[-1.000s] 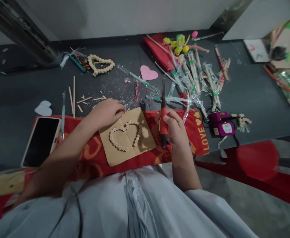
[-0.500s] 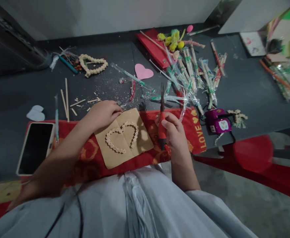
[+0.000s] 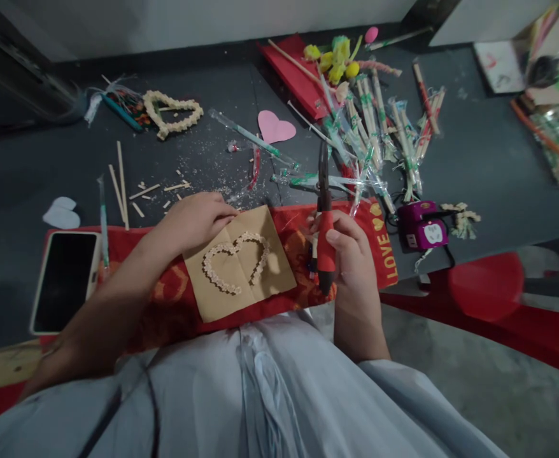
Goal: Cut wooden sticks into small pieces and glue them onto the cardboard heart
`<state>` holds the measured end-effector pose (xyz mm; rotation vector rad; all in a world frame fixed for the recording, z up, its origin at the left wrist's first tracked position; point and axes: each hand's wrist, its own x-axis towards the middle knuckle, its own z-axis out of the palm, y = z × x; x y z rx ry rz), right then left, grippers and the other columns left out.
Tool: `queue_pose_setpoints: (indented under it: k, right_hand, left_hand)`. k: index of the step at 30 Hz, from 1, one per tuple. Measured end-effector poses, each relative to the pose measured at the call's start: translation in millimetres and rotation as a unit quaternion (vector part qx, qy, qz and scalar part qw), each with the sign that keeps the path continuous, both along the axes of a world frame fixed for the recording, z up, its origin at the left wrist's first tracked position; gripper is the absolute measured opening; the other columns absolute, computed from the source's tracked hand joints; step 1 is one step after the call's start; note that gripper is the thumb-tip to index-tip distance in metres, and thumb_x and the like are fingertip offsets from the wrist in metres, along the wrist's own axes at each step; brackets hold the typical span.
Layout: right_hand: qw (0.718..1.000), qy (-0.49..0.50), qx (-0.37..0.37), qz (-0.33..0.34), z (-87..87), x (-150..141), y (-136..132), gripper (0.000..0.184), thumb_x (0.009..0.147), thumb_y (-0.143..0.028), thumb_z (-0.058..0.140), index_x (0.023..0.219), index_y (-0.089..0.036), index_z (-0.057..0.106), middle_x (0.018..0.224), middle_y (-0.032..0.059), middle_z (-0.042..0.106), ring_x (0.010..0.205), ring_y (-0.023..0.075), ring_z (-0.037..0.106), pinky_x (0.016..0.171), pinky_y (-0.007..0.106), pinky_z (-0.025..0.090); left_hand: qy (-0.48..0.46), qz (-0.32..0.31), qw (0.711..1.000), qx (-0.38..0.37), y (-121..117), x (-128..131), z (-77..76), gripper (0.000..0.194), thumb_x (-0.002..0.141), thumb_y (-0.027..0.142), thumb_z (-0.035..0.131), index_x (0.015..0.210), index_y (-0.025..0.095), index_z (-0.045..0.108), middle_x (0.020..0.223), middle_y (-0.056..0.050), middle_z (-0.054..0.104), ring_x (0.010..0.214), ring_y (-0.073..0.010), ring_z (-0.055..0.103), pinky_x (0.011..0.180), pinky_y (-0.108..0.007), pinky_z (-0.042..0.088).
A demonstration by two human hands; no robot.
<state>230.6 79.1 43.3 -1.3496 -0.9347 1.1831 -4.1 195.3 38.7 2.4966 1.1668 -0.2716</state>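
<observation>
My right hand (image 3: 356,254) is closed round a pair of pliers (image 3: 326,235) with red handles and dark jaws pointing away from me, held over the red cloth (image 3: 169,280). Folded-open brown paper (image 3: 212,306) lies on that cloth. On the paper, a heart outline of small pale pieces (image 3: 215,275) has a gap near its lower point. My left hand (image 3: 200,216) rests at the paper's upper left edge with its fingers curled together; whatever may be under its fingertips is hidden.
Thin sticks (image 3: 121,184), crumbs and a pale heart-shaped frame (image 3: 174,114) lie at the left. Further back are a pink paper heart (image 3: 275,127) and several plastic-wrapped sticks (image 3: 372,127). A phone (image 3: 67,273) lies by my left forearm, a purple box (image 3: 423,226) on the right.
The pliers have turned and shifted slightly right in my right hand, showing the jaws from another side. My left hand stays by the paper. The camera view has shifted a little.
</observation>
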Motion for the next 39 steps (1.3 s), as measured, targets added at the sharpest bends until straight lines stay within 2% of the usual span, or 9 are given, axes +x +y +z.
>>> queue_pose_setpoints:
  k: [5,9,13,20,25,31,34,37,39]
  right_hand:
    - [1.000,-0.009,-0.002,0.011,6.9,1,-7,0.012,0.072,-0.037,0.058,0.077,-0.026,0.061,0.079,0.0001,0.055,0.078,0.0186,0.055,0.075,0.033,0.046]
    - [0.999,-0.006,0.007,0.037,11.3,4,-15,0.012,0.072,-0.037,0.060,0.075,-0.026,0.062,0.078,0.0008,0.055,0.080,0.0200,0.054,0.081,0.036,0.046]
    - [0.999,-0.010,0.014,0.046,14.8,5,-23,0.013,0.073,-0.038,0.062,0.075,-0.026,0.063,0.078,0.0013,0.055,0.080,0.0205,0.054,0.081,0.037,0.046]
    - [1.000,0.000,0.015,0.028,14.4,6,-28,0.011,0.074,-0.037,0.063,0.078,-0.027,0.064,0.079,0.0008,0.055,0.077,0.0194,0.054,0.078,0.036,0.047]
    - [0.999,-0.009,0.013,0.033,10.5,5,-29,0.013,0.074,-0.038,0.063,0.075,-0.025,0.063,0.078,0.0009,0.055,0.078,0.0197,0.054,0.080,0.037,0.047]
    - [1.000,-0.012,0.018,0.017,5.8,4,-32,0.013,0.074,-0.037,0.063,0.081,-0.025,0.064,0.082,0.0007,0.057,0.082,0.0195,0.055,0.082,0.036,0.045]
    - [0.999,-0.014,0.022,0.030,6.8,5,-34,0.011,0.075,-0.035,0.061,0.080,-0.025,0.063,0.082,0.0006,0.056,0.082,0.0193,0.055,0.081,0.036,0.046]
    - [0.999,-0.020,0.025,0.030,9.1,8,-37,0.009,0.075,-0.033,0.060,0.078,-0.025,0.063,0.079,-0.0001,0.056,0.079,0.0186,0.056,0.078,0.035,0.046]
    - [0.999,-0.023,0.022,0.026,10.5,12,-40,0.008,0.075,-0.032,0.060,0.078,-0.025,0.064,0.078,-0.0002,0.057,0.078,0.0184,0.056,0.077,0.035,0.047]
  left_hand:
    - [-0.037,-0.027,0.999,0.012,-8,4,1.2,0.037,0.090,0.035,0.036,0.111,0.030,0.066,0.104,-0.007,0.062,0.092,-0.0215,0.057,0.074,-0.032,0.043]
    - [-0.052,-0.091,0.993,-0.052,-5,9,-3.6,0.032,0.086,0.028,0.042,0.104,0.032,0.068,0.107,-0.005,0.061,0.093,-0.0206,0.057,0.076,-0.032,0.043]
    - [-0.065,-0.114,0.988,-0.082,2,12,-10.8,0.032,0.084,0.025,0.044,0.103,0.032,0.069,0.107,-0.004,0.061,0.092,-0.0188,0.057,0.078,-0.031,0.042]
    - [-0.069,-0.151,0.985,-0.051,4,9,-14.2,0.026,0.087,0.030,0.042,0.093,0.026,0.067,0.106,-0.004,0.059,0.086,-0.0160,0.057,0.070,-0.028,0.040]
    - [-0.048,-0.165,0.985,-0.018,1,7,-14.2,0.029,0.091,0.032,0.035,0.098,0.020,0.061,0.104,-0.007,0.057,0.085,-0.0170,0.056,0.068,-0.028,0.040]
    - [-0.026,-0.091,0.995,0.011,2,6,-11.5,0.029,0.091,0.035,0.036,0.099,0.017,0.058,0.101,-0.008,0.057,0.085,-0.0182,0.057,0.067,-0.028,0.042]
    - [-0.025,0.006,0.998,0.057,5,2,-5.8,0.028,0.091,0.034,0.039,0.101,0.017,0.058,0.106,-0.008,0.057,0.091,-0.0188,0.057,0.073,-0.028,0.044]
    - [-0.033,0.116,0.984,0.128,7,-3,2.4,0.034,0.094,0.032,0.034,0.114,0.015,0.054,0.116,-0.010,0.054,0.098,-0.0197,0.056,0.081,-0.030,0.044]
    - [-0.036,0.143,0.979,0.138,5,-7,7.3,0.038,0.094,0.032,0.033,0.124,0.016,0.050,0.120,-0.009,0.054,0.101,-0.0198,0.055,0.085,-0.031,0.044]
